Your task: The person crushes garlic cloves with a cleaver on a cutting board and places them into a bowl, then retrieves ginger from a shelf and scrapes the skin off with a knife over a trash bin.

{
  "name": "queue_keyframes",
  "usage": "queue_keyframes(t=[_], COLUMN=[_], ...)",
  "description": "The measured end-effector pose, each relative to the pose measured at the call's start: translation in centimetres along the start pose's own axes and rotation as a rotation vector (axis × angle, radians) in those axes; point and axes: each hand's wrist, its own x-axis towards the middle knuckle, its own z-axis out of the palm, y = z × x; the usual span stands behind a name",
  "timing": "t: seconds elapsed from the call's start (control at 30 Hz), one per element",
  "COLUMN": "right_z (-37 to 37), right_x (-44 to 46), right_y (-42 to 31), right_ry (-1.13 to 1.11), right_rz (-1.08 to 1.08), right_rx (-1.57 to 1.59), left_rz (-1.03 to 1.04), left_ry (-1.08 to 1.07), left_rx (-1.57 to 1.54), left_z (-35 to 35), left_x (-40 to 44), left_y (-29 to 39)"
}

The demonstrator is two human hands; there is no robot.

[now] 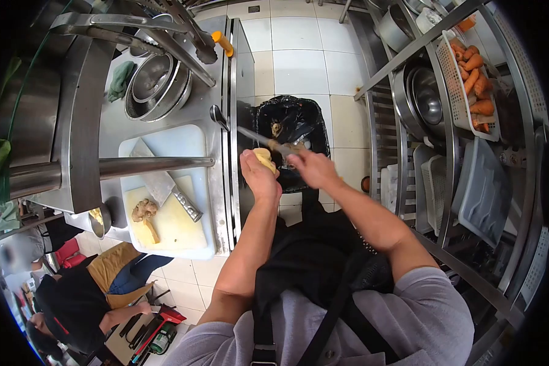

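Over the bin, my left hand (261,177) is closed around a pale yellow piece of peeled ginger (264,157). Close beside it, my right hand (314,168) grips what looks like a narrow-bladed knife (259,137), its blade pointing left past the ginger. Below both hands stands a bin lined with a black bag (293,116), with scraps inside. On the counter at left, a cleaver (158,186) lies across a yellowish cutting board (180,229), which rests on a white board (186,140). Unpeeled ginger (144,210) and a peeled piece (146,233) lie there too.
Metal strainers (155,85) and an orange-handled tool (223,44) sit on the counter. A steel bar (155,165) crosses above the boards. At right, a rack holds a basket of carrots (476,79) and steel bowls (426,94). Another person (85,293) is at lower left.
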Motion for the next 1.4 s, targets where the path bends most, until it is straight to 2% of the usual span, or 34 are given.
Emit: queue_keyframes(t=[0.07,0.17,0.37,0.43,0.47,0.53,0.6,0.67,0.8,0.93,1.1,1.3,1.4], right_z=[0.8,0.7,-1.9,-1.9,-2.1,-2.3,-2.1,-1.9,-1.6,-0.8,-1.2,-1.2,-0.7], right_x=[1.1,0.9,-0.1,-0.9,-1.4,-2.5,-3.1,-3.2,-2.8,-2.7,-3.3,-2.9,-2.8], right_y=[4.6,5.5,1.3,0.5,0.1,-0.8,-1.5,-1.9,-1.5,-0.7,-1.6,-1.9,-1.7], right_ry=[-0.037,-0.074,-0.086,0.048,0.050,0.046,0.033,0.022,-0.001,-0.021,-0.014,-0.041,-0.033], right_rz=[0.075,0.097,0.017,-0.149,-0.148,-0.346,-0.378,-0.445,-0.423,-0.414,-0.434,-0.397,-0.430], right_rx=[-0.003,-0.008,0.029,0.151,0.153,0.088,0.087,0.070,0.028,0.106,0.129,0.094,0.104], left_rz=[0.009,-0.122,-0.191,-0.206,-0.206,-0.187,-0.139,-0.137,-0.168,-0.182,-0.216,-0.212,-0.262], left_ry=[-0.022,-0.103,-0.157,-0.168,-0.219,-0.158,-0.077,-0.095,-0.171,-0.107,-0.273,-0.119,-0.160], left_rx=[0.039,-0.041,-0.126,-0.126,-0.130,-0.106,-0.085,-0.121,-0.131,-0.147,-0.262,-0.227,-0.226], left_z=[-0.1,-0.5,-0.8,-0.9,-1.3,-0.8,-0.4,-1.0,-1.8,-1.2,-2.1,-1.4,-1.7], left_x=[-0.3,0.3,0.5,0.8,1.1,0.8,0.6,1.4,1.3,0.6,1.2,0.9,1.2], left_y=[0.8,0.5,-1.1,-0.7,-0.6,-0.4,-0.5,-1.3,-1.4,-1.3,-0.7,-0.5,-0.8])
